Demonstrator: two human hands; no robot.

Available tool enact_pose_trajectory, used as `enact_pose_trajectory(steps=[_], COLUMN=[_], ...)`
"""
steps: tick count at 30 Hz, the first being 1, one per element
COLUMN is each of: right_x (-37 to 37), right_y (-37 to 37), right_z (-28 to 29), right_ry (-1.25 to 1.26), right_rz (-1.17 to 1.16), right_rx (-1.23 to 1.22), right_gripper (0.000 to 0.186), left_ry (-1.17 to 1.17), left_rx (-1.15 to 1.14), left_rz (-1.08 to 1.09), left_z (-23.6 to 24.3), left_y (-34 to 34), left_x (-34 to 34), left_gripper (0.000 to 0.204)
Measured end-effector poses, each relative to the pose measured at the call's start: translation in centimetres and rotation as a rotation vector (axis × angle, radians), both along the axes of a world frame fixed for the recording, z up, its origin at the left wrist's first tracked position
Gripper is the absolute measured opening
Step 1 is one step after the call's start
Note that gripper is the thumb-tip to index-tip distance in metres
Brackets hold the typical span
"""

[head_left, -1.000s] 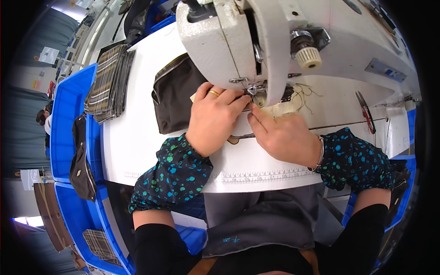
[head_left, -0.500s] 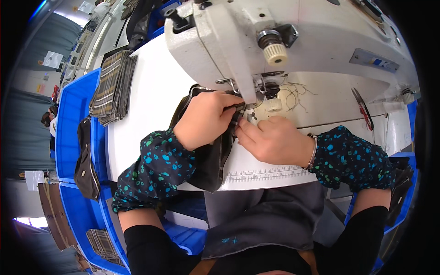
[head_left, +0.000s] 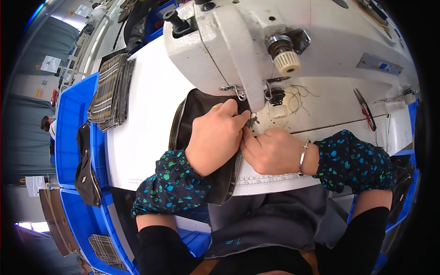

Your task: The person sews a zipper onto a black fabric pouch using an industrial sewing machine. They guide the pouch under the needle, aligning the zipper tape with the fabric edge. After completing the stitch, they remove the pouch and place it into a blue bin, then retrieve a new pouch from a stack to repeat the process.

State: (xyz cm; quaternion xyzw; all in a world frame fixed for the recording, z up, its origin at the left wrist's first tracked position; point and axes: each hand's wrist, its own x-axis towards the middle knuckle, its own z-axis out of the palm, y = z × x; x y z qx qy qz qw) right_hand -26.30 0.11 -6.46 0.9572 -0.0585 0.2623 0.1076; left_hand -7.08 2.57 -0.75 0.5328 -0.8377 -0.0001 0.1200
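A dark brown fabric piece (head_left: 195, 114) with a zipper (head_left: 179, 120) along its left side lies on the white table under the head of the sewing machine (head_left: 220, 50). Bent over the fabric, my left hand (head_left: 215, 137) grips its right edge between thumb and fingers close to the presser area. My right hand (head_left: 270, 151) is closed at the same edge, its thumb and forefinger pinching the fabric just below the left fingertips. The needle is hidden behind the machine's white guard (head_left: 238, 59). The pinched edge itself is mostly covered by my fingers.
A stack of plaid fabric pieces (head_left: 110, 94) sits at the table's left. Blue bins (head_left: 75, 133) stand beyond it, a dark zippered piece (head_left: 87, 169) draped over one rim. Right of the needle area lie loose threads (head_left: 298, 96) and red-handled snips (head_left: 365, 110). A ruler strip (head_left: 270, 180) runs along the front edge.
The fabric lies flatter, showing more of its left part and zipper. My left hand has shifted down and right with it; my right hand moved slightly toward me, still at the edge.
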Motion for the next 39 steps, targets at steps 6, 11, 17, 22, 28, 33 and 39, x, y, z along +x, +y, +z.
enact_pose_trajectory(steps=[6, 11, 17, 22, 28, 33, 39], right_x=[-0.6, -1.0, -0.9, -0.9, -1.0, -1.4, -1.9], right_y=[0.4, 0.3, -0.6, -1.7, 1.0, 2.9, 4.3], right_z=[0.5, 0.8, 0.6, 0.2, 0.5, 1.1, 1.4], right_ry=[0.073, 0.024, -0.006, -0.026, -0.012, 0.042, 0.109], right_rz=[-0.031, -0.017, -0.104, -0.13, -0.087, -0.064, -0.064], right_rx=[0.035, 0.061, 0.036, 0.102, 0.059, 0.062, 0.065], right_gripper=[0.025, 0.026, 0.022, 0.021, 0.021, 0.02, 0.027], left_ry=[0.163, 0.088, 0.111, 0.093, 0.172, 0.097, 0.015], left_rx=[0.103, 0.159, 0.163, 0.214, 0.201, -0.015, 0.091], left_rz=[-0.009, 0.035, 0.034, 0.025, -0.057, 0.107, 0.523], left_z=[0.1, 0.7, 0.7, 0.8, 1.5, 2.8, 1.1], left_y=[0.3, 1.1, 0.4, -0.2, 0.9, 2.0, 7.0], left_x=[0.2, -0.4, -0.5, 0.2, 1.2, 2.9, 6.4], left_gripper=[0.024, 0.025, 0.021, 0.025, 0.032, 0.048, 0.082])
